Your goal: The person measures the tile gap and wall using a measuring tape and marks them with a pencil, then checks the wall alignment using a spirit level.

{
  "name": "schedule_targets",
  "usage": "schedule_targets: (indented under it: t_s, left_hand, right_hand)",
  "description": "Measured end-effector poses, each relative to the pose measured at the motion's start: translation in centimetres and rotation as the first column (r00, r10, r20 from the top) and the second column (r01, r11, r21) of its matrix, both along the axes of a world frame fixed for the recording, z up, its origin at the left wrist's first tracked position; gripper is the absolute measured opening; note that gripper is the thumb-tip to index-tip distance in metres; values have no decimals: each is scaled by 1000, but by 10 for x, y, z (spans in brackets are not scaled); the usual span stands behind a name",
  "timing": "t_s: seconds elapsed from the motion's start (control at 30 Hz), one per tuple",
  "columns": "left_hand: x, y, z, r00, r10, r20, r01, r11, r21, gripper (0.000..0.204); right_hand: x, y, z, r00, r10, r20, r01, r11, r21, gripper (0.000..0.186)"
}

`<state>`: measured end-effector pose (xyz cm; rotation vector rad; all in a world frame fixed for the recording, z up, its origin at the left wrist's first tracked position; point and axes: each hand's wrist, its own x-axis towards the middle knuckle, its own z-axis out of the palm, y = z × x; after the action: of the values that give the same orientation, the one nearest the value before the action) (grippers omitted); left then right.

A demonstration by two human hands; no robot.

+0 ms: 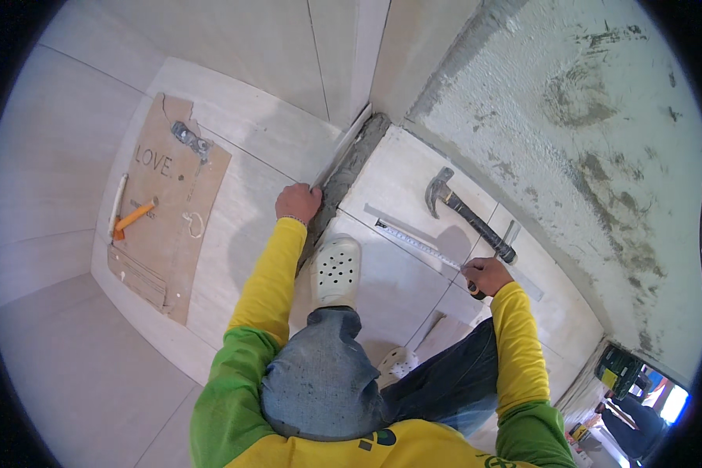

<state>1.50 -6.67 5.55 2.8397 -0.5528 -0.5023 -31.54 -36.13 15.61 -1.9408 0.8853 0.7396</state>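
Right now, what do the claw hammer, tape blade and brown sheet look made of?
Claw hammer: dull grey head, likely steel; black handle, perhaps rubber. Tape blade: pale and straight, probably coated metal. Brown sheet: matte with a ragged edge, apparently cardboard.

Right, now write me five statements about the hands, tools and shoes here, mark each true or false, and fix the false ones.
1. The right hand holds a tape measure with its blade drawn out. True.
2. The left hand is beside the strip of grey mortar. True.
3. The hammer lies on the cardboard sheet. False: the hammer lies on the pale tiles, near the right hand.
4. An orange tool lies on the cardboard sheet. True.
5. The person wears laced black boots. False: pale clogs with holes show on the feet.
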Motion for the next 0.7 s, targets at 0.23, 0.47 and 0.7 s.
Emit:
schedule_targets:
  t_s: [0.23,0.47,0.7]
  left_hand:
    - [5,0,4,995,-83,49,78,992,94,48]
    - [-1,-4,11,988,-136,71,129,987,95,39]
    - [0,-3,7,986,-143,82,135,986,95,40]
  right_hand:
    - [4,5,4,998,45,31,-44,998,-53,33]
    - [2,4,7,1000,0,8,0,999,-33,30]
    - [0,2,3,999,-1,39,2,1000,-18,31]
